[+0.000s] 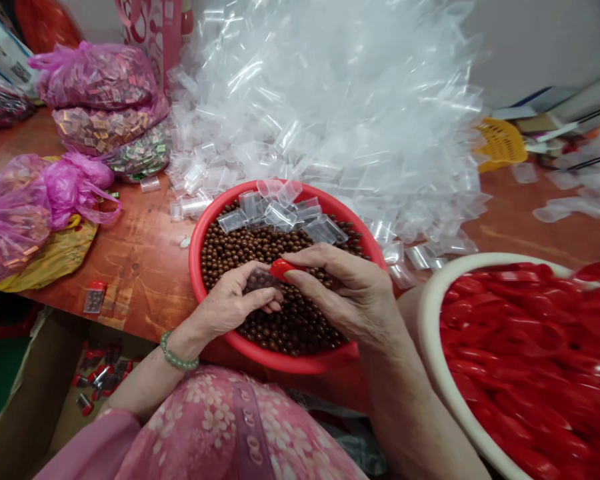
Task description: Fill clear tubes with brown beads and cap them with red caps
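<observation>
Over a red basin point(196, 267) of small brown balls point(280, 337), my two hands meet at one small container. My left hand point(230, 297) is closed around a clear plastic container point(261, 280), mostly covered by the fingers; brown balls seem to show through it. Between thumb and fingertips, my right hand point(353, 293) pinches a red cap point(281, 268) at the container's upper end. Whether the cap is seated cannot be made out. Several clear containers point(280, 215) lie on the balls at the basin's far side.
A big heap of clear containers point(330, 113) rises behind the basin. To the right stands a cream tub point(429, 327) of red caps point(530, 360). Pink bags point(100, 80) sit at the left. A capped container point(95, 297) rests near the table edge, above a cardboard box point(17, 407).
</observation>
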{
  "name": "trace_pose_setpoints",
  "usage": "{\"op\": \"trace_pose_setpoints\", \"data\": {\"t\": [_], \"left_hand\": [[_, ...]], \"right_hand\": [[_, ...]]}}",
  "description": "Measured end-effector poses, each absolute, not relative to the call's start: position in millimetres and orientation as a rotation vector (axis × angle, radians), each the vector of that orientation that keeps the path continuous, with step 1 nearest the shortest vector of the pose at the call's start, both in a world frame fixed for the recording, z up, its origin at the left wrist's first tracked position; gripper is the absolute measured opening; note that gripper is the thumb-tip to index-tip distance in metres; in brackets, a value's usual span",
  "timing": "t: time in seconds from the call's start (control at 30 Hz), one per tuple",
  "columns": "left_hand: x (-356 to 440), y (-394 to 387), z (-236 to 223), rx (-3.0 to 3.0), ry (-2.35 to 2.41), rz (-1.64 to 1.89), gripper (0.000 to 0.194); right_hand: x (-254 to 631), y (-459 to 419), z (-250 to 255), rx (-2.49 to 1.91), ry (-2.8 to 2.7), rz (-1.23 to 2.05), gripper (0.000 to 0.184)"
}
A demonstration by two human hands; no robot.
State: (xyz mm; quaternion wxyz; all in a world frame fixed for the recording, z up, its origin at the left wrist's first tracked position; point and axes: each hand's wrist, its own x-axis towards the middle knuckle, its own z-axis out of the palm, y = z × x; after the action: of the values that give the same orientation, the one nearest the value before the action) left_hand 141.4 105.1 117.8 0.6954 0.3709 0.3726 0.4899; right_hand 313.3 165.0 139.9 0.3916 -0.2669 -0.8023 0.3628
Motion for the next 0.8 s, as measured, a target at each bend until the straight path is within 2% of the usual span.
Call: {"op": "trace_pose_setpoints", "data": {"t": [0.43,0.7,0.8], "left_hand": [[141.3,105.4,116.0,1.000,0.835,1.061,0.020],[139.9,105.2,115.2,1.032,0.790,1.043,0.017],[139.8,104.2,114.5,0.998,0.805,1.031,0.022]], "right_hand": [[301.5,155.7,135.2,-0.702,-1.912,0.918,0.012],[301.4,149.2,127.2,-0.752,-1.907,0.861,0.009],[305.5,147.9,127.3,-0.735,-2.001,0.799,0.010]]}}
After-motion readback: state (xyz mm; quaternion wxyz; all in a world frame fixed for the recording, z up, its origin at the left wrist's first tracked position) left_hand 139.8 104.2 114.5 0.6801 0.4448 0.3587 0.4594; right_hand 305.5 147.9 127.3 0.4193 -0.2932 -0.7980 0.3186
